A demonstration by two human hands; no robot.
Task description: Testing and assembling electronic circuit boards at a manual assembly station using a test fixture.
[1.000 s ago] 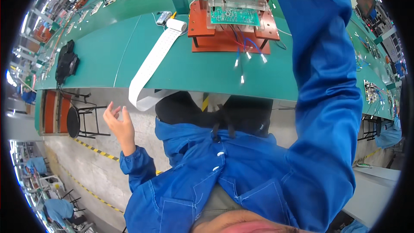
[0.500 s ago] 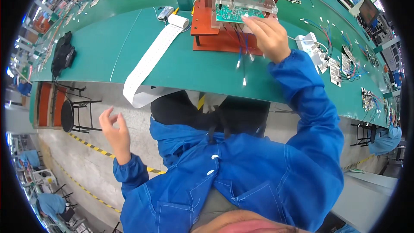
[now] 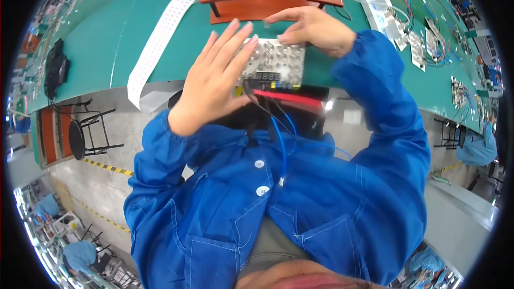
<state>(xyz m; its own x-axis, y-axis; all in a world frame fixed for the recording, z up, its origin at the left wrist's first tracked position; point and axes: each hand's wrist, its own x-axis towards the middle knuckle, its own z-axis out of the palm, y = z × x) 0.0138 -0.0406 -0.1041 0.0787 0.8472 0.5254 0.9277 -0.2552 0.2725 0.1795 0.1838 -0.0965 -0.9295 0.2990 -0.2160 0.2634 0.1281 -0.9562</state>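
A circuit board (image 3: 276, 64) with silvery parts, a small dark digit display and yellow connectors lies component side up near the table's front edge. My left hand (image 3: 214, 77) holds its left side, fingers stretched along that edge and thumb near the lower corner. Black and blue wires (image 3: 279, 139) trail from the board toward my jacket, alongside a blurred red strip (image 3: 289, 98). Over the far right corner is my right hand (image 3: 321, 29), thumb and forefinger apart, the thumb tip close to the far edge. Whether it touches cannot be made out.
Behind the board stands a reddish-brown fixture (image 3: 257, 8) on the green table (image 3: 101, 48). To the left lie a long white label strip (image 3: 160, 37) and a black object (image 3: 55, 69). A white power strip (image 3: 377, 13) and wired boards (image 3: 417, 51) are at right.
The board has come out of the fixture toward me and now shows its component side. My left hand has moved from the left onto it; my right hand has drawn back from the fixture.
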